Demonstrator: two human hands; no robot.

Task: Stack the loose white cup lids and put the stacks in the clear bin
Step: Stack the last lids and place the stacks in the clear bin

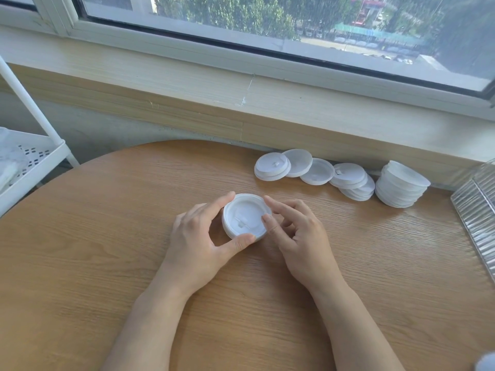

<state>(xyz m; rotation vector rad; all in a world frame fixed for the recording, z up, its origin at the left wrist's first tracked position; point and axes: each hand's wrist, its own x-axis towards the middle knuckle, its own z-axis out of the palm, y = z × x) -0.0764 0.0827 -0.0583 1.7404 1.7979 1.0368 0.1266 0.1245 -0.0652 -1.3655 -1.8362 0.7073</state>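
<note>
Starting at the far left of the frame, you have a white shelf rack (32, 167) with a perforated tray, standing just off the edge of the round wooden table (107, 250). Near the middle of the frame your left hand (198, 242) grasps a short stack of lids (245, 216), thumb on the near rim and forefinger curled over the far rim, with the stack resting on the tabletop. Your right hand (297, 234) touches the same stack from the other side: its thumb tip presses on the right rim and its forefinger reaches over the far edge, while the other fingers curl loosely and hold nothing. Farther right, in the upper right part of the table under the windowsill (241, 103), loose lids (313, 170) lie in an overlapping row, some piled two or more deep. Just right of that row sits a taller, leaning stack (401, 186). At the right edge of the frame you can see part of the clear bin (476, 210), ribbed and cut off by the frame.
</note>
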